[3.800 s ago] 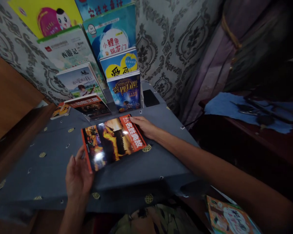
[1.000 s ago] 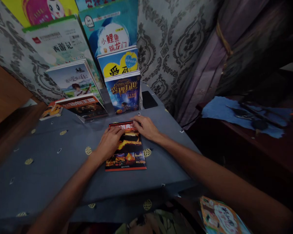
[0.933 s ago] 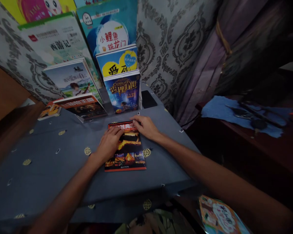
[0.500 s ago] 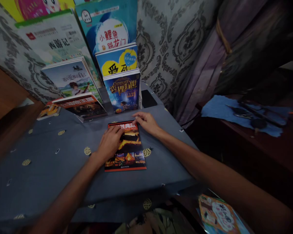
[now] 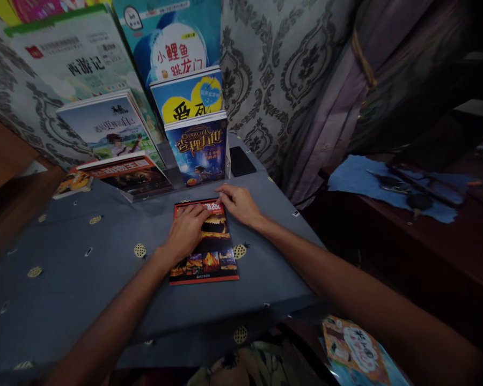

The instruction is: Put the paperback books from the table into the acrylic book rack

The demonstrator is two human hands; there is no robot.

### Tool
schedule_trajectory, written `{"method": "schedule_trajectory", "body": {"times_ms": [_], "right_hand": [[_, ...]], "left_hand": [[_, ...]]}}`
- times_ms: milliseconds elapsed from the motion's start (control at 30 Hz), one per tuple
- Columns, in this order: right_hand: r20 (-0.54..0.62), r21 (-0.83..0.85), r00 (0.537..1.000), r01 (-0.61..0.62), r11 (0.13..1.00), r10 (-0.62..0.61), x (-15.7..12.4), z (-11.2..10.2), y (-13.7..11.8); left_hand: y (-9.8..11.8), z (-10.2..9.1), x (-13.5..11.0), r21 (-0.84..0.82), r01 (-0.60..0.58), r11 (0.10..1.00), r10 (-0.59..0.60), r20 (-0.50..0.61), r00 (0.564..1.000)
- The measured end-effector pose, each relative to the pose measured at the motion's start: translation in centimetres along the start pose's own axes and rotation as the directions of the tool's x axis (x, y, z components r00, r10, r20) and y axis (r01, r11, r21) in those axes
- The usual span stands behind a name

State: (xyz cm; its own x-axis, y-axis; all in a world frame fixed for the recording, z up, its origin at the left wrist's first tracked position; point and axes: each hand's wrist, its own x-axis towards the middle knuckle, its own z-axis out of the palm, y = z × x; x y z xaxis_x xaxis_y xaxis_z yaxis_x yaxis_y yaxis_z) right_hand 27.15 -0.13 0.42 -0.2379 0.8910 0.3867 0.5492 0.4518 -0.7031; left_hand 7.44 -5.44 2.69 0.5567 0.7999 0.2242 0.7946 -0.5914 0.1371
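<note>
A thin book (image 5: 217, 242) with a black and red cover and a row of small pictures lies flat on the table. My left hand (image 5: 188, 225) rests on its upper left part, fingers stretched across the cover and hiding some of the title. At the book's upper right corner is my right hand (image 5: 239, 203), its index finger extended and its thumb at the corner; the other fingers are partly hidden. Just beyond stands a blue book (image 5: 203, 153) in a clear rack (image 5: 228, 161).
Several books stand behind, including a green-edged book (image 5: 76, 64) and a red animal book (image 5: 132, 174). A dark flat object (image 5: 242, 161) lies right of the rack. A blue cloth (image 5: 354, 179) lies on the side table. More books (image 5: 354, 348) are at lower right.
My left hand has slid slightly right over the title, covering more of it. My right hand stays by the corner. The whole view has shifted a little.
</note>
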Motion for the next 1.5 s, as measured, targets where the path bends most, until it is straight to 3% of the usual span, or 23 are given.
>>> {"method": "schedule_trajectory", "body": {"times_ms": [300, 533, 967, 1233, 1500], "right_hand": [[0.001, 0.013, 0.999, -0.034, 0.999, 0.034, 0.0, -0.1, -0.4], [0.009, 0.006, 0.999, -0.031, 1.0, 0.031, 0.1, -0.1, -0.4], [0.03, -0.033, 1.0, 0.009, 0.999, -0.008, -0.2, -0.3, -0.7], [0.05, -0.133, 0.997, 0.061, 0.989, -0.055, -1.9, -1.2, -0.9], [-0.009, 0.003, 1.0, -0.005, 1.0, 0.005, -1.5, -1.3, 0.4]], "left_hand": [[-0.1, 0.2, -0.6, -0.077, -0.037, 0.996, 0.037, 0.007, 0.999], [0.5, 0.1, -0.6, -0.044, -0.034, 0.998, 0.036, 0.03, 0.999], [1.1, 0.2, -2.1, -0.06, -0.122, 0.991, 0.117, -0.074, 0.99], [0.2, 0.7, -2.6, -0.14, -0.148, 0.979, 0.133, -0.11, 0.985], [0.4, 0.6, -0.4, -0.123, -0.154, 0.98, 0.144, -0.085, 0.986]]}}
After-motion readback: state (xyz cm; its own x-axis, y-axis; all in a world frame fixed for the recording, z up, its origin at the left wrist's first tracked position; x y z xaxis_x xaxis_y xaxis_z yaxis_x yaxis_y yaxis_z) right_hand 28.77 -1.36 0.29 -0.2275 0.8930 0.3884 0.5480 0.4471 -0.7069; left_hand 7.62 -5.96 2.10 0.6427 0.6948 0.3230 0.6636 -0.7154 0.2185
